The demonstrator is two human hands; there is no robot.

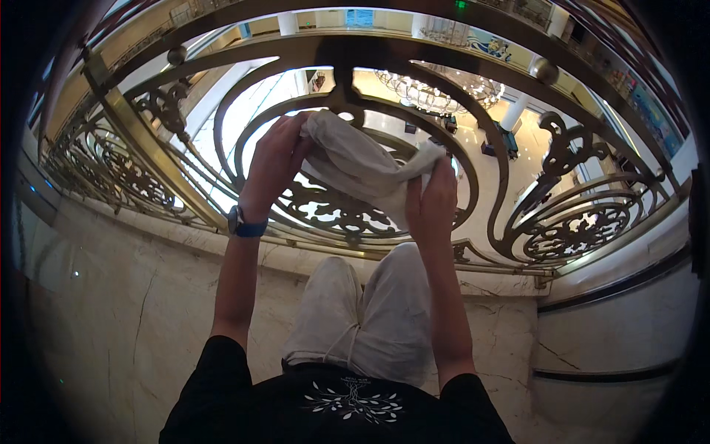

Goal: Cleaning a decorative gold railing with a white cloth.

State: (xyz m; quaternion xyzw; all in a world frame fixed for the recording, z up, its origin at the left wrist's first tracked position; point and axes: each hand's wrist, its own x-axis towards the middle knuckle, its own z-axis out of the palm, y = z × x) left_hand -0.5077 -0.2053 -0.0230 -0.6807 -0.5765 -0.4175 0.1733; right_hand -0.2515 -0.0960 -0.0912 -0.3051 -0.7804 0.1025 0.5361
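Note:
A white cloth [355, 158] is stretched between my two hands in front of an ornate brass-coloured metal railing [344, 50]. My left hand [280, 161] grips its upper left end, and a watch with a blue strap [249, 226] sits on that wrist. On the other side my right hand [434, 202] pinches the cloth's right end, where a twisted corner sticks up past the fingers. The cloth sags in loose folds and covers part of the railing's oval scrollwork. Whether it touches the metal I cannot tell.
Through the railing a lower hall shows, with a lit chandelier [444, 91], a white column [516, 111] and dark furniture [502, 141]. A veined marble floor [150, 311] lies under me. Dark strips [604, 374] cross the floor at the right. My bent knees [366, 283] are close to the railing.

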